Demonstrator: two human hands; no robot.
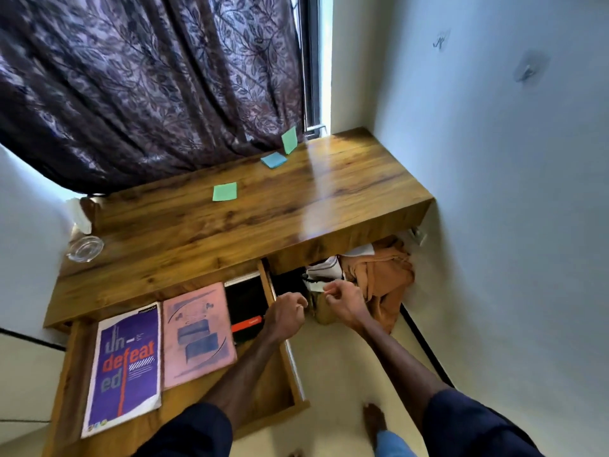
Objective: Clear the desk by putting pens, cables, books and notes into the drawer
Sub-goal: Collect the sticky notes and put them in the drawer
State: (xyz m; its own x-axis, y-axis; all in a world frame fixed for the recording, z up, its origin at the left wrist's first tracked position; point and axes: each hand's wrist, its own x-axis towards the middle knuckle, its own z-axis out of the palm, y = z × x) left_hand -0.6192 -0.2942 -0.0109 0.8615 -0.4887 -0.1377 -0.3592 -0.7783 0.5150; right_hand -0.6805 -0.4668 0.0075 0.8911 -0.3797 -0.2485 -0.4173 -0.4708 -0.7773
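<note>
With both the left hand (pixel 286 311) and right hand (pixel 342 300) loosely curled and empty beside the open drawer (pixel 298 374), three featherlight sticky notes (pixel 224 191) wait on the desk (pixel 329 199), likely best pinched by an edge.

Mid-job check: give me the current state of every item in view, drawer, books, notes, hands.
drawer: pulled open
purple book: flat in drawer
pink book: flat in drawer
black book: in drawer
green notes: on desk
blue notes: on desk
left hand: loosely curled
right hand: loosely curled

We see the open wooden drawer (pixel 290 374) holding a purple book (pixel 125 367), a pink book (pixel 197 334) and a black book (pixel 245 305) side by side; three sticky notes, green (pixel 224 191), blue (pixel 273 159) and green (pixel 289 140), remain on the desk (pixel 346 186).
</note>
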